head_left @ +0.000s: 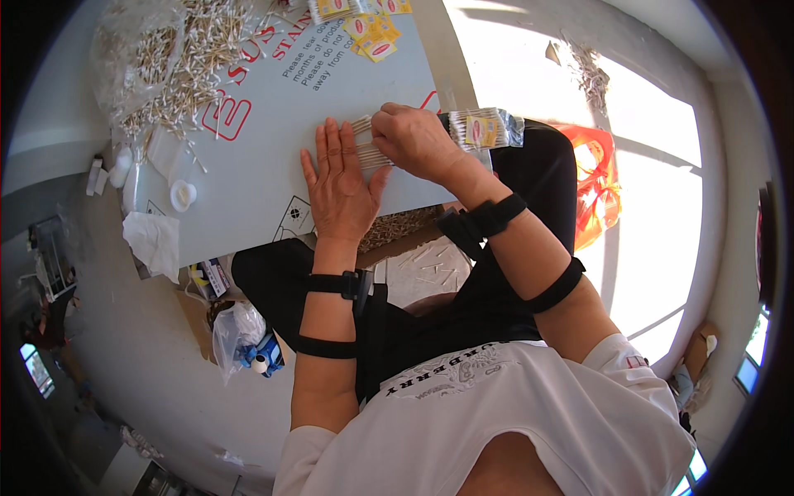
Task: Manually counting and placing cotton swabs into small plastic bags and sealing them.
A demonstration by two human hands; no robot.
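Observation:
My left hand lies flat on the grey printed board, fingers stretched out and slightly apart. Beside its fingers, a row of cotton swabs runs side by side across the board. My right hand has its fingers curled down over the right end of that row, and it hides the swab ends and its own fingertips. Just past the right hand, at the board's edge, is a flat clear pack of cotton swabs with a yellow label card.
A large heap of loose swabs in clear plastic fills the board's far left. Yellow cards lie at the far edge. A small white tub and a tissue sit near the left edge. A red plastic bag stands on the floor to the right.

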